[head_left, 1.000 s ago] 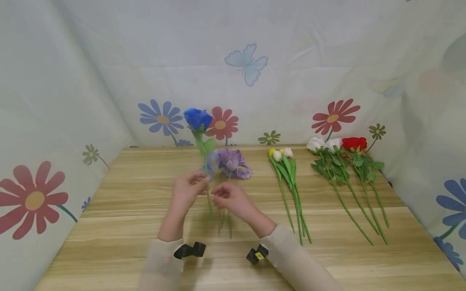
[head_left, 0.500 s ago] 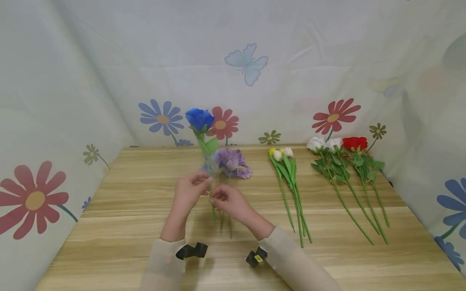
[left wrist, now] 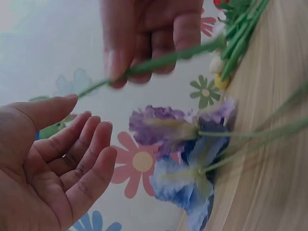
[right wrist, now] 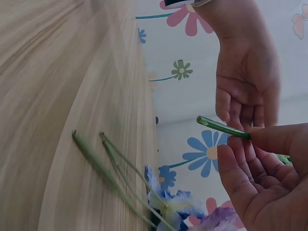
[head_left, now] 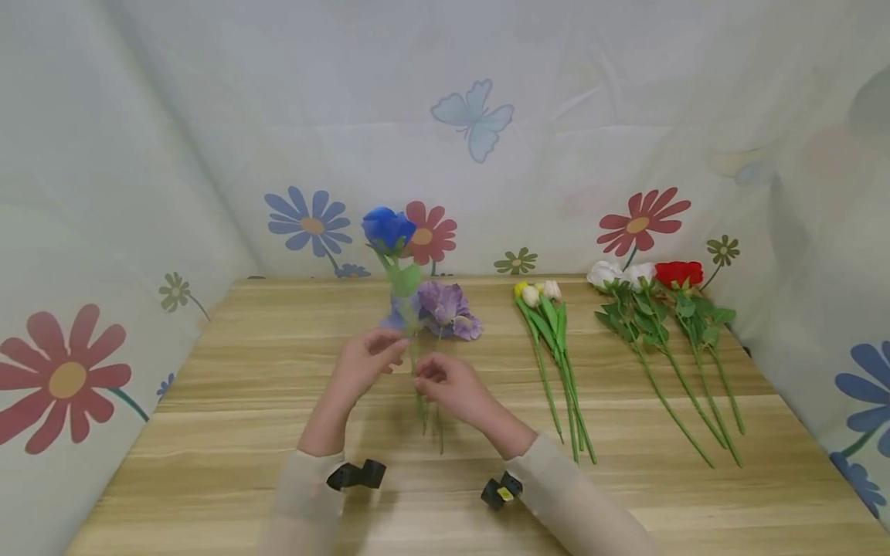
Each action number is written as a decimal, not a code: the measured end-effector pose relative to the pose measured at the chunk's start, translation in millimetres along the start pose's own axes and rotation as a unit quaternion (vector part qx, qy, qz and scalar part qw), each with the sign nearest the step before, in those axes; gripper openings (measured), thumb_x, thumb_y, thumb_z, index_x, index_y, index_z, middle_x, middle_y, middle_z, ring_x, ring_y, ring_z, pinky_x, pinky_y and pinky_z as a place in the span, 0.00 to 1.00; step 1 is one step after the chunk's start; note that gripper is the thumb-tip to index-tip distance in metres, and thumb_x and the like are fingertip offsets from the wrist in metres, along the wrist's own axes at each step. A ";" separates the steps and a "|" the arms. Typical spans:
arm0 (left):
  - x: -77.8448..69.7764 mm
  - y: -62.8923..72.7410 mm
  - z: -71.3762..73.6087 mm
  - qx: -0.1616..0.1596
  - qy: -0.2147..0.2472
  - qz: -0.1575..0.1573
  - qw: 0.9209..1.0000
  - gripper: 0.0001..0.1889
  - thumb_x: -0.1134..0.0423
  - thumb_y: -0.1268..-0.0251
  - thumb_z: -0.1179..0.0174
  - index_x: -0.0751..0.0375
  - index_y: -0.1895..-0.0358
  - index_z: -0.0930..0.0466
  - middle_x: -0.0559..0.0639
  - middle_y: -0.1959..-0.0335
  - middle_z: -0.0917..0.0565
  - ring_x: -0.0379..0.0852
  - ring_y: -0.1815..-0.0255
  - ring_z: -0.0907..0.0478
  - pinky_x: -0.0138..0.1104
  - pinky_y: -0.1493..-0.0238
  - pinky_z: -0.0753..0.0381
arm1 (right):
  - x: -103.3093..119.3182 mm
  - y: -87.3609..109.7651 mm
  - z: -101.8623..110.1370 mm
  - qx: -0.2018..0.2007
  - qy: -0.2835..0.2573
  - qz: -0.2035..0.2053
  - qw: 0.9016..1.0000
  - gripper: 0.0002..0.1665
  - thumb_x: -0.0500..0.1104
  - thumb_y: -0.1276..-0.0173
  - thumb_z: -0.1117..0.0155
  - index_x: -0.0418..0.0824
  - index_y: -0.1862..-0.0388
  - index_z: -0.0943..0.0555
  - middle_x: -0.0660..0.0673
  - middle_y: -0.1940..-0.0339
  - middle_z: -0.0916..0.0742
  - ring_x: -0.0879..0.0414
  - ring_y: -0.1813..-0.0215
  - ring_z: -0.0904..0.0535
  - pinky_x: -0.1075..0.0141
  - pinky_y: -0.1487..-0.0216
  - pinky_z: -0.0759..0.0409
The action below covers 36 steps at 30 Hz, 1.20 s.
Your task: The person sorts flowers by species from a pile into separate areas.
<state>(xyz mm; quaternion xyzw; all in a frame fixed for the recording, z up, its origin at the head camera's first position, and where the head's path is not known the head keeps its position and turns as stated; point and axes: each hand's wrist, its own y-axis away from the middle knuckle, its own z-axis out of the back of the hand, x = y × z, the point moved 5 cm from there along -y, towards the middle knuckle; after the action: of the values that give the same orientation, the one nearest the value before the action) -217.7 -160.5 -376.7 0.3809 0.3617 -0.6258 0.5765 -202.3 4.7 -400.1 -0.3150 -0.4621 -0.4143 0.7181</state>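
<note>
A blue artificial rose stands upright above the table, its green stem running down between both hands. My right hand pinches that stem between thumb and fingers, low down; in the right wrist view the cut end sticks out past the thumb. Beside the stem is my left hand, palm inward, its fingers loosely bent and its thumb tip close to the stem in the left wrist view. Behind the hands lie a purple iris and a pale blue iris, stems toward me.
Several tulips, white and yellow, lie right of the hands. Farther right are white roses and a red rose with long leafy stems. The wooden table meets a flower-printed cloth behind and at both sides.
The blue rose and my right hand have shifted slightly right. My left hand's fingertips, at the stem before, now stand a little left of it.
</note>
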 end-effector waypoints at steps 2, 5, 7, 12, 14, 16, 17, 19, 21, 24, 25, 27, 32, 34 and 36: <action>4.0 -0.2 4.8 0.015 -0.018 0.002 1.000 0.22 0.56 0.23 0.42 0.71 0.39 0.21 0.70 0.46 0.14 0.54 0.53 0.12 0.38 0.54 0.11 | -2.2 2.6 5.5 -0.006 0.007 -0.002 1.000 0.14 0.37 0.25 0.39 0.27 0.48 0.20 0.30 0.54 0.12 0.48 0.56 0.14 0.67 0.59 0.12; 11.4 1.3 15.1 0.025 -0.045 0.008 0.999 0.24 0.55 0.21 0.44 0.72 0.36 0.23 0.70 0.45 0.14 0.57 0.52 0.12 0.41 0.52 0.11 | -7.4 6.5 14.3 -0.018 0.008 -0.016 1.000 0.14 0.36 0.25 0.39 0.26 0.48 0.20 0.31 0.54 0.13 0.50 0.58 0.14 0.66 0.60 0.11; 17.1 2.9 23.1 0.027 -0.059 0.011 0.998 0.24 0.55 0.21 0.45 0.72 0.35 0.24 0.70 0.45 0.14 0.58 0.51 0.12 0.41 0.52 0.11 | -11.1 8.9 20.0 -0.026 0.006 -0.029 0.999 0.14 0.35 0.25 0.39 0.25 0.47 0.21 0.31 0.55 0.13 0.52 0.58 0.15 0.65 0.59 0.11; 32.9 9.3 43.5 0.021 -0.080 0.013 0.996 0.24 0.54 0.20 0.46 0.71 0.35 0.24 0.70 0.46 0.14 0.55 0.54 0.13 0.40 0.53 0.11 | -18.3 12.6 31.9 -0.036 0.005 -0.052 0.998 0.14 0.35 0.25 0.40 0.25 0.47 0.21 0.31 0.55 0.14 0.54 0.58 0.16 0.57 0.56 0.10; 39.0 13.0 51.1 0.018 -0.090 0.018 0.996 0.24 0.54 0.20 0.46 0.72 0.35 0.24 0.70 0.47 0.14 0.54 0.54 0.13 0.41 0.54 0.11 | -19.8 13.9 35.8 -0.037 0.006 -0.056 0.998 0.14 0.36 0.24 0.40 0.25 0.47 0.21 0.31 0.55 0.14 0.53 0.58 0.16 0.53 0.54 0.10; 43.9 16.9 58.3 0.016 -0.097 0.024 0.995 0.24 0.55 0.20 0.46 0.72 0.34 0.25 0.71 0.46 0.15 0.55 0.53 0.13 0.42 0.54 0.11 | -21.8 15.1 39.4 -0.037 0.006 -0.060 0.997 0.15 0.35 0.24 0.41 0.24 0.46 0.22 0.31 0.54 0.14 0.53 0.58 0.16 0.52 0.54 0.10; 45.9 18.8 61.9 0.016 -0.101 0.028 0.994 0.24 0.55 0.20 0.47 0.73 0.34 0.25 0.71 0.46 0.15 0.56 0.53 0.13 0.43 0.53 0.11 | -23.2 15.7 41.1 -0.037 0.007 -0.061 0.997 0.15 0.35 0.24 0.41 0.24 0.46 0.22 0.31 0.54 0.14 0.53 0.58 0.16 0.51 0.53 0.10; 50.1 21.6 69.1 0.014 -0.111 0.036 0.993 0.26 0.54 0.19 0.47 0.73 0.33 0.25 0.72 0.45 0.15 0.57 0.52 0.13 0.43 0.53 0.11 | -27.6 16.9 44.3 -0.038 0.009 -0.063 0.997 0.14 0.35 0.24 0.41 0.24 0.46 0.22 0.31 0.54 0.14 0.52 0.58 0.16 0.52 0.54 0.10; 53.0 22.7 76.1 0.009 -0.116 0.036 0.993 0.26 0.53 0.19 0.48 0.74 0.34 0.25 0.73 0.45 0.16 0.58 0.52 0.13 0.42 0.54 0.10 | -32.6 18.5 47.7 -0.043 0.011 -0.066 0.997 0.14 0.35 0.24 0.41 0.24 0.47 0.22 0.32 0.55 0.14 0.52 0.58 0.16 0.53 0.55 0.10; 57.3 24.1 85.6 -0.002 -0.124 0.039 0.992 0.27 0.52 0.19 0.49 0.74 0.34 0.25 0.72 0.45 0.15 0.58 0.51 0.13 0.40 0.55 0.10 | -39.2 21.5 52.0 -0.053 0.011 -0.073 0.996 0.13 0.35 0.24 0.41 0.25 0.48 0.22 0.33 0.55 0.14 0.53 0.58 0.16 0.53 0.55 0.10; 58.9 24.8 88.4 -0.007 -0.125 0.039 0.991 0.27 0.52 0.19 0.49 0.74 0.34 0.25 0.72 0.45 0.15 0.58 0.51 0.13 0.38 0.56 0.10 | -40.8 22.6 53.1 -0.055 0.010 -0.075 0.996 0.13 0.35 0.24 0.40 0.25 0.48 0.22 0.33 0.56 0.14 0.53 0.59 0.16 0.53 0.55 0.10; 62.3 26.8 93.5 -0.015 -0.126 0.041 0.991 0.26 0.52 0.18 0.49 0.73 0.35 0.24 0.72 0.45 0.15 0.56 0.53 0.13 0.35 0.57 0.11 | -43.6 24.7 54.8 -0.057 0.009 -0.080 0.995 0.13 0.35 0.24 0.40 0.26 0.48 0.22 0.33 0.56 0.14 0.54 0.59 0.16 0.53 0.55 0.10; 72.3 33.7 101.6 -0.022 -0.128 0.052 0.990 0.25 0.52 0.18 0.49 0.73 0.37 0.23 0.72 0.47 0.15 0.47 0.57 0.13 0.30 0.61 0.14 | -48.7 29.0 60.4 -0.060 0.005 -0.078 0.995 0.13 0.35 0.24 0.40 0.25 0.48 0.22 0.32 0.56 0.14 0.56 0.60 0.17 0.55 0.57 0.10; 76.5 36.1 103.9 -0.019 -0.126 0.060 0.990 0.26 0.52 0.18 0.50 0.74 0.36 0.24 0.73 0.47 0.16 0.47 0.57 0.13 0.32 0.60 0.13 | -50.1 31.5 64.5 -0.063 0.004 -0.079 0.995 0.12 0.35 0.24 0.40 0.25 0.49 0.22 0.32 0.57 0.15 0.56 0.60 0.17 0.56 0.58 0.10; 80.3 38.2 106.8 -0.015 -0.129 0.068 0.989 0.27 0.51 0.18 0.51 0.75 0.35 0.25 0.73 0.45 0.16 0.50 0.56 0.13 0.34 0.59 0.12 | -51.6 35.1 69.3 -0.065 0.006 -0.086 0.994 0.12 0.34 0.24 0.41 0.25 0.49 0.23 0.32 0.57 0.15 0.56 0.60 0.17 0.56 0.58 0.10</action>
<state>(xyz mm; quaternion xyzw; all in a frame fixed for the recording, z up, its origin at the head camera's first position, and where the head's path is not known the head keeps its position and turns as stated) -189.6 -294.4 -401.2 0.3122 0.2673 -0.6233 0.6653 -211.0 94.4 -424.3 -0.3172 -0.4551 -0.5059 0.6606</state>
